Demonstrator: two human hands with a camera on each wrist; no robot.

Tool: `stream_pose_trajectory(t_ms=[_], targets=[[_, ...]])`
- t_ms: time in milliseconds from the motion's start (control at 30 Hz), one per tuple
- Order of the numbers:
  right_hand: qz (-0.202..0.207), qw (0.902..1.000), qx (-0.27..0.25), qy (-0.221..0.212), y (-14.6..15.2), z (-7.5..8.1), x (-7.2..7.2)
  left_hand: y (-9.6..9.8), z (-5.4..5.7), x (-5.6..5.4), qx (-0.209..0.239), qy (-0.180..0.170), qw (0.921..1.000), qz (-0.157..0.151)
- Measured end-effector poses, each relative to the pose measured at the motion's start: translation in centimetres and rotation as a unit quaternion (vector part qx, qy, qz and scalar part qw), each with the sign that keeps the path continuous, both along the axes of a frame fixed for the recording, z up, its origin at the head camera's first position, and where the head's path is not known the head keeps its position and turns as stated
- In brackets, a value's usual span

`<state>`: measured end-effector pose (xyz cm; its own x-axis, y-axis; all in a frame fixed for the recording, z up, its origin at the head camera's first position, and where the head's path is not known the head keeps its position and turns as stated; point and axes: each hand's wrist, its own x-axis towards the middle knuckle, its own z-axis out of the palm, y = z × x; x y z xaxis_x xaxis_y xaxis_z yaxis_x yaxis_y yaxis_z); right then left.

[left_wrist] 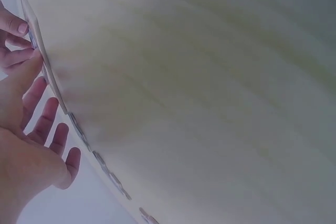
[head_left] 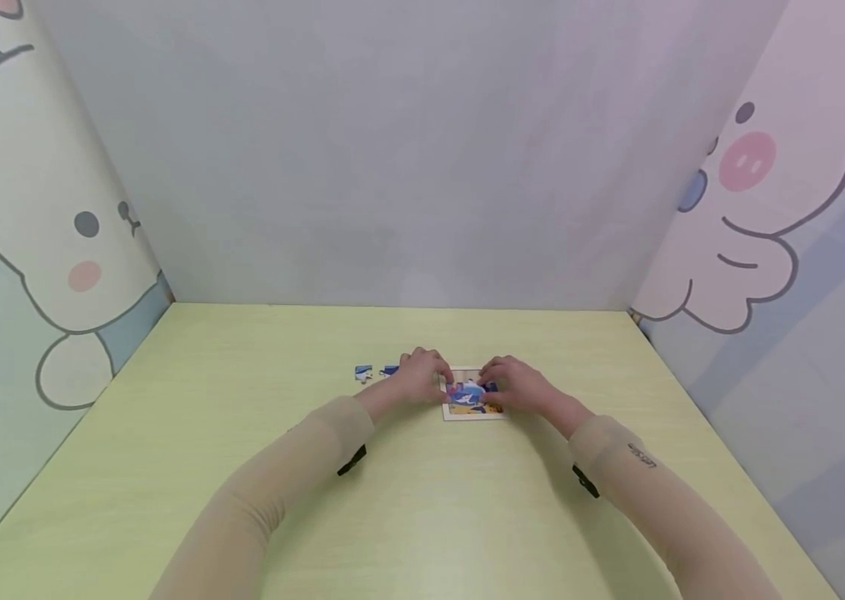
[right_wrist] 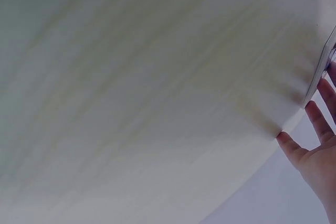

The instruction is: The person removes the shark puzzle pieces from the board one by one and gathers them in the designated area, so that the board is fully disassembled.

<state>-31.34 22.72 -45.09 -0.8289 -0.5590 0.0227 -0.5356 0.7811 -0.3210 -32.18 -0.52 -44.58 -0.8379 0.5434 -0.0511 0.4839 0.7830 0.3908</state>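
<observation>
Between the hands, a small jigsaw puzzle (head_left: 467,398) with a blue, purple and orange picture lies in a white-edged tray (head_left: 473,417) on the table. My left hand (head_left: 418,379) reaches in from the left, thumb and forefinger touching the tray's left side. In the left wrist view, the other fingers of the left hand (left_wrist: 34,153) spread loosely. From the right, my right hand (head_left: 518,385) rests its fingertips on the puzzle's right part. The right wrist view shows one outer finger of the right hand (right_wrist: 317,156) extended to the tabletop. Fingers hide parts of the puzzle.
Left of the left hand lie loose jigsaw pieces, one (head_left: 363,374) farther out and another (head_left: 390,370) partly behind the hand. The pale yellow table (head_left: 422,500) meets a grey back wall (head_left: 407,167) and side panels printed with cartoon animals.
</observation>
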Motion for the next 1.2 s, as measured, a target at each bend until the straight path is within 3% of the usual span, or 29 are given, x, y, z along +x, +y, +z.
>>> stream_pose_trajectory(t_ms=[200, 500, 867, 1200], targets=[[-0.004, 0.9999, 0.008, -0.006, 0.0, 0.0, 0.0, 0.0, 0.0, -0.1, 0.026, -0.008, 0.9996, -0.004], [0.001, 1.0000, 0.009, 0.001, -0.1, -0.4, -0.2, -0.2, 0.0, -0.4, 0.096, -0.057, 0.9937, -0.011], [-0.003, 1.0000, 0.004, -0.003, -0.2, -0.4, -0.1, -0.9, 0.6, -0.4, 0.145, -0.053, 0.9877, -0.026], [-0.013, 0.9999, 0.009, -0.001, 0.0, -0.3, 0.0, -2.8, 2.6, 0.5, 0.177, -0.062, 0.9811, -0.046]])
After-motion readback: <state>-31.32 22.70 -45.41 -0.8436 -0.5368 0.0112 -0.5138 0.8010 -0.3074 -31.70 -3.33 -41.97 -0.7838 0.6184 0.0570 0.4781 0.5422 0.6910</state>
